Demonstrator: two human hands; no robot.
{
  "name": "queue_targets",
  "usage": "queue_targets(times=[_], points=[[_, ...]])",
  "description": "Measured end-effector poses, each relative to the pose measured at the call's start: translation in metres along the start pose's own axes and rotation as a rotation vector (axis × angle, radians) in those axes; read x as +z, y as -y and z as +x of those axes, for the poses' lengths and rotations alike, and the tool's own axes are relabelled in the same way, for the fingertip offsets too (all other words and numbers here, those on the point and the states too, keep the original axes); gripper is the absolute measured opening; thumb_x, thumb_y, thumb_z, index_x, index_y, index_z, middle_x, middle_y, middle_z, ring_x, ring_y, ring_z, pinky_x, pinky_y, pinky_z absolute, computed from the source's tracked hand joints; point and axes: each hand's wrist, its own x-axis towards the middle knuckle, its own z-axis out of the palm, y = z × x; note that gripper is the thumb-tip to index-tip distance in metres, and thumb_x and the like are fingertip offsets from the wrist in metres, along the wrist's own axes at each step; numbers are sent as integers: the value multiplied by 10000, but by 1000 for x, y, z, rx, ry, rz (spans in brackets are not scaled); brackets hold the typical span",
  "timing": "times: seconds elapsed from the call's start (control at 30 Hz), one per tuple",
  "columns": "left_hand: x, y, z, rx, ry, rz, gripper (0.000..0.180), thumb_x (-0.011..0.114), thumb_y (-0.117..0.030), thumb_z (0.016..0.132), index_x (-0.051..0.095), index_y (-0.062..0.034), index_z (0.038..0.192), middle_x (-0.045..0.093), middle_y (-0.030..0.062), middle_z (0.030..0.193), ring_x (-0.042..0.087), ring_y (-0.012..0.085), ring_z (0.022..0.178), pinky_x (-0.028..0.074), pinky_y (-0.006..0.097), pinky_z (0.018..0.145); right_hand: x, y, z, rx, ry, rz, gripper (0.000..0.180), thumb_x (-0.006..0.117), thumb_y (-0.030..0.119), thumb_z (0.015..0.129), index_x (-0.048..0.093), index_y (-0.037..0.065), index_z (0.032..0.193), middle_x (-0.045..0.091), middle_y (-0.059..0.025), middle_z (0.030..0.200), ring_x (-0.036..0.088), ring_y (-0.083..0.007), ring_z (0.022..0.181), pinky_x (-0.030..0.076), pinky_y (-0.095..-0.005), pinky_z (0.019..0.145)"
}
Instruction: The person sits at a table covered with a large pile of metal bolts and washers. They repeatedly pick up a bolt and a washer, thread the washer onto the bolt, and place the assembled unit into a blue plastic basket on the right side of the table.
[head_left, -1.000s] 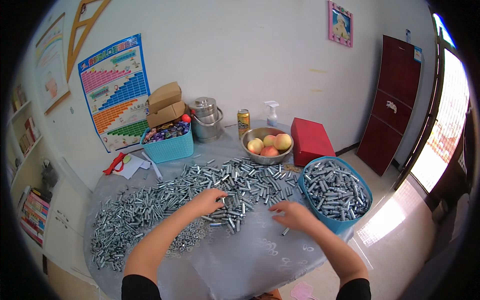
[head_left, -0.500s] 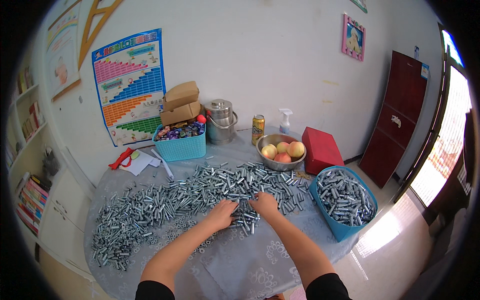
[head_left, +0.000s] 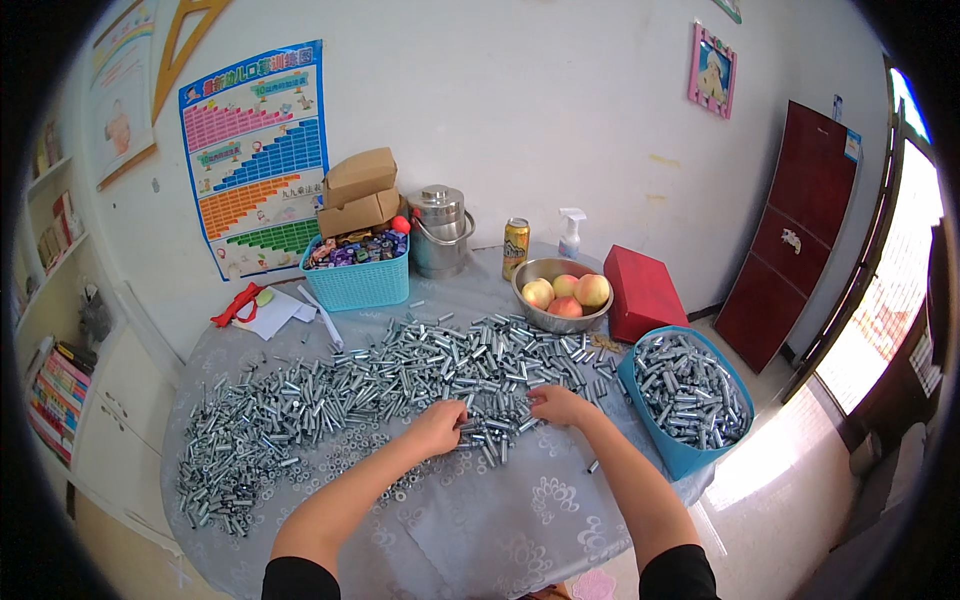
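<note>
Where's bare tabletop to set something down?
Bare cloth shows on the near table edge, between the two forearms and below the left hand and right hand. Crowded: the metal sleeve pile spans the middle; the blue tub fills the right.

Daylight enters from the doorway (head_left: 890, 300) on my right, which is overexposed to near white. The wall (head_left: 560, 110) is evenly and brightly lit. My forearms cast soft, faint shadows on the surface (head_left: 500, 520). The metal pieces (head_left: 400, 370) show small glints. Focus is sharp at centre; fisheye distortion bends straight edges outward, and a black vignette rings the frame.
</note>
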Motion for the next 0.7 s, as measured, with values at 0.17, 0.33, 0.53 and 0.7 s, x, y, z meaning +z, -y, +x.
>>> queue_targets(times=[0.17,0.33,0.53,0.7], points=[[13,4,2,-26,-47,26,171,614,-46,659,522,5,793,558,168,857,541,330,843,438,384,738,17,13,2,40,-36,-281,498,673,265,637,575,17,1057,627,-145,889,602,-244,788,481,-317,704],[19,2,1,-71,-4,71,190,629,-83,659,516,6,784,557,175,859,537,344,854,436,391,732,36,14,-15,-63,-184,-341,412,673,264,649,580,33,977,620,-188,922,594,-329,877,470,-377,770],[14,5,-10,-107,34,-14,238,667,-136,665,511,4,779,562,175,827,550,332,798,437,386,693,42,11,-49,-110,-342,-215,273,632,252,743,587,50,921,620,-153,745,603,-293,736,465,-382,673],[10,6,-14,-196,32,-103,342,724,-217,645,518,0,810,580,163,774,572,296,729,442,378,645,36,-18,-55,12,-273,89,332,641,332,748,606,49,918,624,-155,791,601,-275,776,464,-362,687]])
